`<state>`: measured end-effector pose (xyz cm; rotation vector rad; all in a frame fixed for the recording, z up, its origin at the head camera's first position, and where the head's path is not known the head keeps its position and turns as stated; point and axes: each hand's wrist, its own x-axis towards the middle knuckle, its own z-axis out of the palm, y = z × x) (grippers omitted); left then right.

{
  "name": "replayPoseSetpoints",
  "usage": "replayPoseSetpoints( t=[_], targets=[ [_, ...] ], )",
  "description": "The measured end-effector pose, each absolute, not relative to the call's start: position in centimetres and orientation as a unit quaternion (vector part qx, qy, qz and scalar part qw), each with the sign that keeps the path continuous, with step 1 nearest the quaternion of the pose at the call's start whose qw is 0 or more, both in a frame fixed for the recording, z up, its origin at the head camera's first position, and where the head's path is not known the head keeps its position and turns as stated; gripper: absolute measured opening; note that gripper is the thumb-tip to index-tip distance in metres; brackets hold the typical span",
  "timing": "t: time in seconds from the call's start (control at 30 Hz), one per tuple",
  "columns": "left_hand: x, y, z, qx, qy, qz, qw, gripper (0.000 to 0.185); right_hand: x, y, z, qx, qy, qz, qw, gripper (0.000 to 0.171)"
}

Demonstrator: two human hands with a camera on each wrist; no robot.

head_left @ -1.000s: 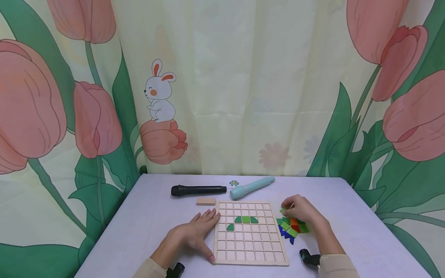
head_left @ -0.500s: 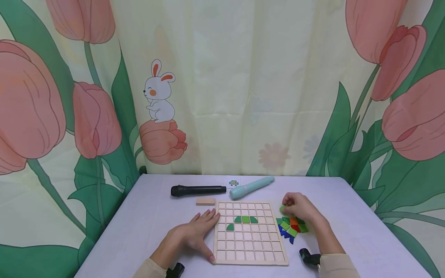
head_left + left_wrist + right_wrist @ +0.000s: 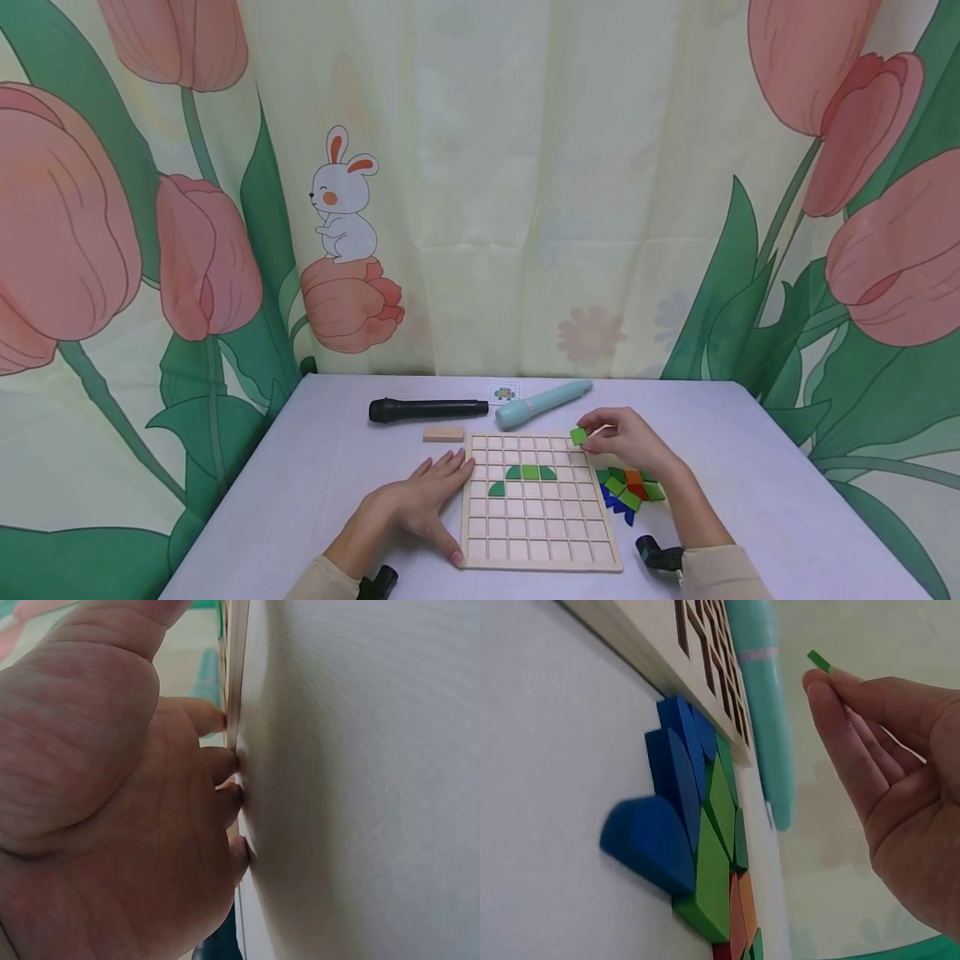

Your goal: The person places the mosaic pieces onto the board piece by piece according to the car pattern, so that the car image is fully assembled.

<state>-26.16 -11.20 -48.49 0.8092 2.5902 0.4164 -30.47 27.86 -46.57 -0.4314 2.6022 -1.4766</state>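
Observation:
A light green square tile (image 3: 578,436) is pinched between the thumb and fingertips of my right hand (image 3: 633,440), raised near the far right corner of a wooden grid board (image 3: 540,570). In the right wrist view the tile (image 3: 819,660) appears edge-on, clear of the table. My left hand (image 3: 416,507) lies spread along the board's left side, its thumb by the near left corner and fingertips touching the edge. Within the grid sit a light green square (image 3: 530,472) between two dark green rounded pieces, and another dark green rounded piece (image 3: 497,490) lower left.
Several blue, green, orange and red blocks (image 3: 649,844) lie piled against the board's right side. Behind the board are a black microphone-shaped object (image 3: 429,411), a pale teal one (image 3: 543,405), a small pattern card (image 3: 504,392) and a wooden block (image 3: 443,434).
My right hand has moved left from above the block pile to the board's far right corner, carrying the light green tile. The left hand has stayed in place.

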Motion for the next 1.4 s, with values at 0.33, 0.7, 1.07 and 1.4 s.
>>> replayPoseSetpoints(
  t=[0.33, 0.7, 1.07, 1.4],
  targets=[
    [-26.1, -11.2, -48.5, 0.296, 0.923, 0.149, 0.194, 0.140, -29.9, 24.8, -45.9, -0.196, 0.859, -0.468, 0.065, 0.027],
    [-25.9, -11.1, -48.4, 0.293, 0.924, 0.151, 0.196, 0.139, -28.9, 21.7, -45.3, -0.276, 0.867, -0.409, 0.068, 0.021],
    [-26.0, -11.1, -48.3, 0.287, 0.924, 0.152, 0.202, 0.137, -28.1, 19.4, -45.5, -0.299, 0.874, -0.374, 0.089, 0.018],
    [-26.1, -11.2, -48.5, 0.296, 0.923, 0.147, 0.195, 0.139, -27.9, 18.5, -46.1, -0.285, 0.878, -0.371, 0.104, 0.018]
  ],
)
